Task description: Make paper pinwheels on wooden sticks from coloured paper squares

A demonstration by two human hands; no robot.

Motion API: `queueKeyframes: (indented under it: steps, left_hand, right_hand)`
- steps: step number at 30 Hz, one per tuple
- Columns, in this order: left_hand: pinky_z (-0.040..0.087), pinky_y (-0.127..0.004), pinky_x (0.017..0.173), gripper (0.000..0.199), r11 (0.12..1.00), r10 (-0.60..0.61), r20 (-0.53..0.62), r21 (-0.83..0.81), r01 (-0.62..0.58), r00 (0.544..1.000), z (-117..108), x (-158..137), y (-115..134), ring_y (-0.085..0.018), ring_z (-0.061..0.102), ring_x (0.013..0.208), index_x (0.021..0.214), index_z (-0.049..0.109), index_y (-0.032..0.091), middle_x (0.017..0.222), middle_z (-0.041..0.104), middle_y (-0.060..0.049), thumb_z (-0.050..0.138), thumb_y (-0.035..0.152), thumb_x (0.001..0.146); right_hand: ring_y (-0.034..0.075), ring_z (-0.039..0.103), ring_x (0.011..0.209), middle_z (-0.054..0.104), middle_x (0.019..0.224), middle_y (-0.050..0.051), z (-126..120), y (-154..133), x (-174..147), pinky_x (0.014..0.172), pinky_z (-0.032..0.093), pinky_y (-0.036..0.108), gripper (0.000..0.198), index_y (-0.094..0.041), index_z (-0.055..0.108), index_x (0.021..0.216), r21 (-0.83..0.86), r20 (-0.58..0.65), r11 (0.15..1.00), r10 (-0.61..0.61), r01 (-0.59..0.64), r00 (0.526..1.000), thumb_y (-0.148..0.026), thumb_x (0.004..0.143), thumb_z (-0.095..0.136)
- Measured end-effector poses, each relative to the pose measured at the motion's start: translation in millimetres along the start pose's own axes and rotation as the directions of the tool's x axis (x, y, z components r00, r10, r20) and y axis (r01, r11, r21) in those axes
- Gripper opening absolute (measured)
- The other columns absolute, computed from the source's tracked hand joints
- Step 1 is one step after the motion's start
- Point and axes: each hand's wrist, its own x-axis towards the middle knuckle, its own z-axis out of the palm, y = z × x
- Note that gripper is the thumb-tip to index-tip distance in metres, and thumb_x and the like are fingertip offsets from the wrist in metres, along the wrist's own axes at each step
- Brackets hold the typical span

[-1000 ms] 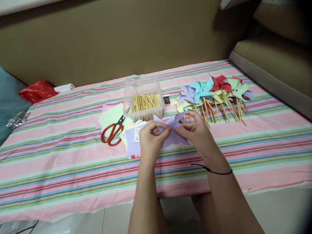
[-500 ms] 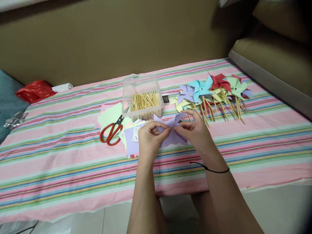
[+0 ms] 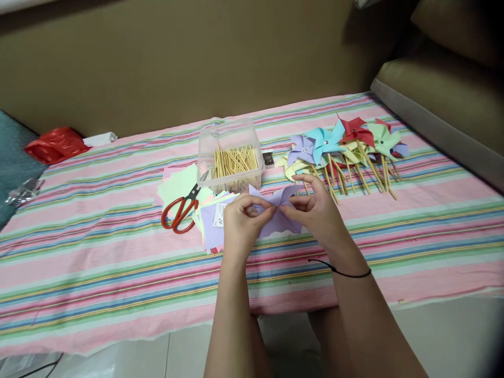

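Note:
Between my two hands is a purple paper pinwheel [image 3: 277, 227], its corners curled in toward the middle. My left hand [image 3: 247, 219] is closed, with thumb and forefinger pinching the paper near its centre. From the other side my right hand [image 3: 315, 212] pinches the same centre, its forefinger lifted a little. The fingertips hide the pinwheel's middle. Just left of my left hand lies a stack of coloured paper sheets [image 3: 210, 231] with a small white label [image 3: 219, 215] on top. Red-handled scissors [image 3: 181, 212] rest beside the stack, partly over pale green paper [image 3: 177, 186].
Behind my hands stands a clear plastic box [image 3: 228, 131] of wooden sticks [image 3: 236, 163], with a small dark packet [image 3: 268, 159] beside it. Finished pinwheels on sticks [image 3: 326, 144] are piled to the right. A red plastic bag [image 3: 57, 145] lies far left on the striped cloth [image 3: 118, 262].
Almost nothing differs. Both hands keep their pinch on the purple pinwheel, and my right fingers have shifted very slightly. The view has moved a touch.

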Motion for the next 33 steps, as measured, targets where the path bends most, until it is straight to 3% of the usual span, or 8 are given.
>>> queueKeyframes:
  steps: [16,33]
  left_hand:
    - [0.023,-0.024,0.042,0.011,0.997,-0.071,0.038,-0.010,0.071,0.997,-0.1,-1.7,1.6,-0.006,0.034,0.040,0.067,0.068,0.018,0.046,0.040,0.007,0.077,0.025,0.068]
    - [0.025,-0.023,0.044,0.010,1.000,-0.027,-0.042,0.005,0.027,0.999,-0.3,-1.2,-0.7,-0.007,0.034,0.043,0.066,0.070,0.018,0.048,0.040,0.006,0.077,0.025,0.066]
  right_hand:
    - [0.015,0.054,0.051,0.059,0.057,-0.008,3.1,-4.0,-2.0,0.051,0.039,0.026,0.057,-0.027,0.052,0.112,-0.005,-0.090,1.000,0.021,-0.021,0.996,-0.023,0.061,0.077]
    - [0.015,0.059,0.053,0.062,0.062,-0.008,5.5,4.3,-0.4,0.050,0.044,0.026,0.073,-0.029,0.043,0.125,0.098,-0.022,0.995,0.016,-0.013,1.000,-0.023,0.061,0.078]
